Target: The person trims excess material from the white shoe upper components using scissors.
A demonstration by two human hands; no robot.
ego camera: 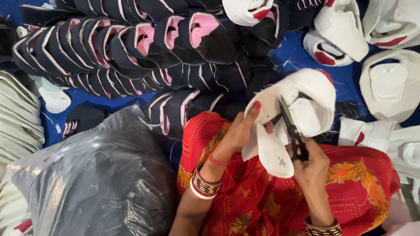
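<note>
My left hand (240, 131) grips a white shoe upper (302, 100) by its edge, thumb on top, holding it over my lap. Its white tongue piece (273, 153) hangs down towards me. My right hand (310, 164) is closed around small black scissors (291, 126), whose blades point up into the opening of the white upper. Bangles sit on both wrists. My lap is covered by red and orange patterned cloth (262, 201).
Rows of black and pink shoe uppers (131, 48) are stacked across the blue floor ahead. More white uppers (389, 83) lie at the right. A grey plastic bag (96, 175) sits at my left, with pale stacked pieces (17, 118) beyond it.
</note>
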